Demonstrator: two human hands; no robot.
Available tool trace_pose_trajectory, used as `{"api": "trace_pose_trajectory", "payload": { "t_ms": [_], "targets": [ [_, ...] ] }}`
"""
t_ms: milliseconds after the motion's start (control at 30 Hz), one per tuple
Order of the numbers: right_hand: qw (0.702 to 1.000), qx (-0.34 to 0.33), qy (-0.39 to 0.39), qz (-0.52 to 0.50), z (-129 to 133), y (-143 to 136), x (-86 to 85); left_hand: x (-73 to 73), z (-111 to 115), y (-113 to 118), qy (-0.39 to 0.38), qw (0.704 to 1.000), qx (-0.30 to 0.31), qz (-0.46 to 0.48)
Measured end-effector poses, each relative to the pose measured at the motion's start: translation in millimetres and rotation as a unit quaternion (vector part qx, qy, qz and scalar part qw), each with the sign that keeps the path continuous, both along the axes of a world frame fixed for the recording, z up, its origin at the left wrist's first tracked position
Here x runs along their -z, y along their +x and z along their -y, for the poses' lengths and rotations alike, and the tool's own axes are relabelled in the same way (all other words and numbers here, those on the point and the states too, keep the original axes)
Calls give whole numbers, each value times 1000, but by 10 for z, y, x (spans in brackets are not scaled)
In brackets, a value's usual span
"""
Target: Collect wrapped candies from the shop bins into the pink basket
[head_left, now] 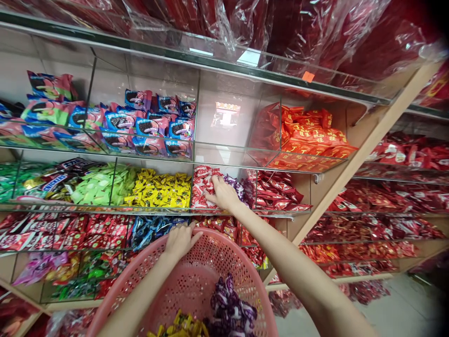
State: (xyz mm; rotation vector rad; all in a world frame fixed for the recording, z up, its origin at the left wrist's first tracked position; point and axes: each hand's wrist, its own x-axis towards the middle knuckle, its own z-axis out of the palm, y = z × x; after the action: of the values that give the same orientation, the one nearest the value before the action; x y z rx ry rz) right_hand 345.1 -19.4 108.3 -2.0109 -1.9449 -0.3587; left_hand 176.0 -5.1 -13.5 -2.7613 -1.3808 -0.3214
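Observation:
My left hand (pixel 180 242) is closed over the far rim of a pink perforated plastic basket (pixel 196 271). Purple-wrapped candies (pixel 231 304) and yellow-wrapped candies (pixel 184 325) lie in its bottom. Further up, my right hand (pixel 223 193) reaches into a glass shelf compartment, its fingers on red-and-white wrapped candies (pixel 202 180). The fingers are partly spread and bent, and no candy shows clearly in them; the fingertips are partly lost among the wrappers. Just right of that hand is a heap of purple-wrapped candies (pixel 239 187) in the shelf.
Yellow candies (pixel 159 189) and green packets (pixel 103 185) fill compartments to the left. Glass shelf edges (pixel 147 210) run across in front. Blue-pink cookie packs (pixel 147 124) and orange-red packets (pixel 308 131) are above. A slanting wooden panel (pixel 365 145) divides off red goods at right.

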Motion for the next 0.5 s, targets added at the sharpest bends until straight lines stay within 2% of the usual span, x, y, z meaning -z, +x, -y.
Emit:
{"api": "trace_pose_trajectory", "payload": {
  "t_ms": [233,500],
  "targets": [
    [996,-34,34,-79,-34,118,5,9,4,-5,11,1000,1,1],
    [970,-23,62,-233,-92,256,44,0,14,-3,-7,1000,-7,1]
  ]
}}
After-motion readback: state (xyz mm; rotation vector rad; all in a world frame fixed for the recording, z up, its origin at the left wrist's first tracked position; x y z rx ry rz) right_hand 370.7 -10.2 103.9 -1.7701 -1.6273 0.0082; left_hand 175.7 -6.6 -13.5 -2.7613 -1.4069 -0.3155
